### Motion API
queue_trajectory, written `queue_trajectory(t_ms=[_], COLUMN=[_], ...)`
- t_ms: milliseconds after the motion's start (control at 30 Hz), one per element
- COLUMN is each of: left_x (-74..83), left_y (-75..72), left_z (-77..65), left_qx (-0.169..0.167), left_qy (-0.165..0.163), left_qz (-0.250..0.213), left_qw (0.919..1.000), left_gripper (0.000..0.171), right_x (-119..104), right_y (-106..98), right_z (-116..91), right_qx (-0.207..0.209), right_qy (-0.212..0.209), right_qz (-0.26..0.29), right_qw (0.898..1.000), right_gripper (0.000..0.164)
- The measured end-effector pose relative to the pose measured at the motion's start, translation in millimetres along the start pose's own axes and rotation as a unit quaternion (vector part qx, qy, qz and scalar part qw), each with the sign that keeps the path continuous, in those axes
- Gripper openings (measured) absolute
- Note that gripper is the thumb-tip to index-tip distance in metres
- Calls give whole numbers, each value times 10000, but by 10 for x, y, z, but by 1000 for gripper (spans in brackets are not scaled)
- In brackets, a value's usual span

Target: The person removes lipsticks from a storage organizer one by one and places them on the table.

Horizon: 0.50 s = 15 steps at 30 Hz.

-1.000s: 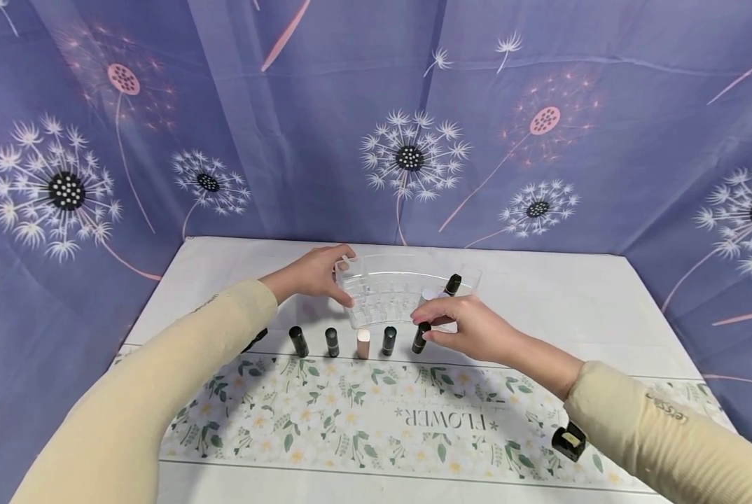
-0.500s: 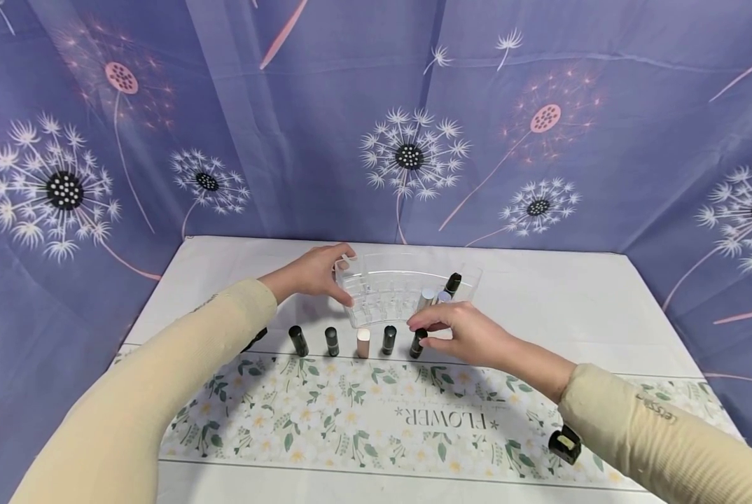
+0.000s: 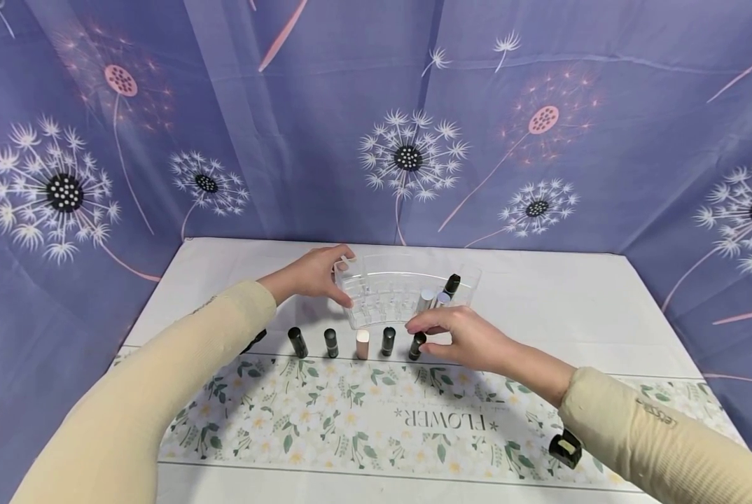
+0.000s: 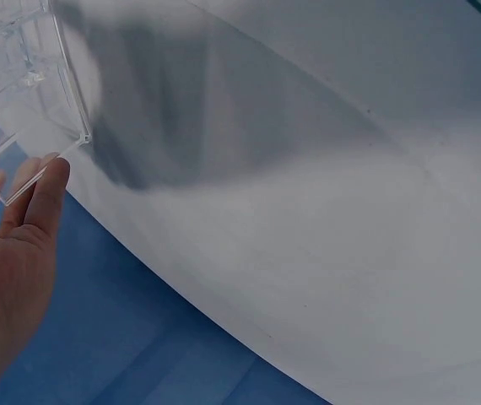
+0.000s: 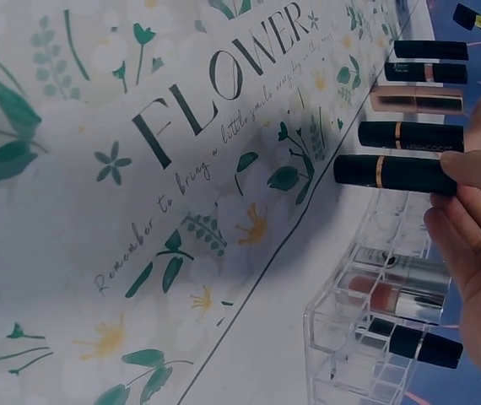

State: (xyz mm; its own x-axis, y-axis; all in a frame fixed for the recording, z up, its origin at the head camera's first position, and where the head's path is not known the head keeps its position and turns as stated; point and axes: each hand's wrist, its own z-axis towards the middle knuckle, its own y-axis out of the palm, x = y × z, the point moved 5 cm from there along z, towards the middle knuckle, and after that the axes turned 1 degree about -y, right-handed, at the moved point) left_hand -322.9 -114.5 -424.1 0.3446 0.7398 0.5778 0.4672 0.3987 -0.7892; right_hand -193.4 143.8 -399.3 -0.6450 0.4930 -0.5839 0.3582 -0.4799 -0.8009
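Observation:
My left hand grips the left end of a clear acrylic lipstick organizer, thumb at the front and fingers behind. Its fingertips show at the organizer's edge in the left wrist view. With thumb and fingertips, my right hand pinches the upper end of a black lipstick with a gold band. This lipstick stands at the right end of a row, beside another black lipstick. In the organizer's right part sit two silver-capped lipsticks and a black one.
Leftward in the row stand a pink-beige lipstick and two more black lipsticks, one nearer and one at the end. A floral "FLOWER" runner crosses the white table. Patterned curtains enclose the back and sides.
My right hand has shifted slightly left and toward me, with the black lipstick coming level with the row. The silver-capped lipsticks now show more fully. My left hand stays on the organizer.

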Motion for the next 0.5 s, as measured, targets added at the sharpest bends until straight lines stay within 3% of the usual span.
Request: queue_trajectory(t_ms=[300,500], left_x=[-5,-9], left_y=[2,4], left_z=[-6,5], left_qx=[-7,-28], left_qy=[1,-20], left_qz=[-56,-53], left_qw=[10000,10000], left_gripper=[96,96], right_x=[-5,-18], right_y=[-49,-187], right_z=[-6,-15], right_qx=[96,235], right_qy=[24,9], right_qz=[-27,2], right_qw=[9999,9997], right_gripper=[35,34])
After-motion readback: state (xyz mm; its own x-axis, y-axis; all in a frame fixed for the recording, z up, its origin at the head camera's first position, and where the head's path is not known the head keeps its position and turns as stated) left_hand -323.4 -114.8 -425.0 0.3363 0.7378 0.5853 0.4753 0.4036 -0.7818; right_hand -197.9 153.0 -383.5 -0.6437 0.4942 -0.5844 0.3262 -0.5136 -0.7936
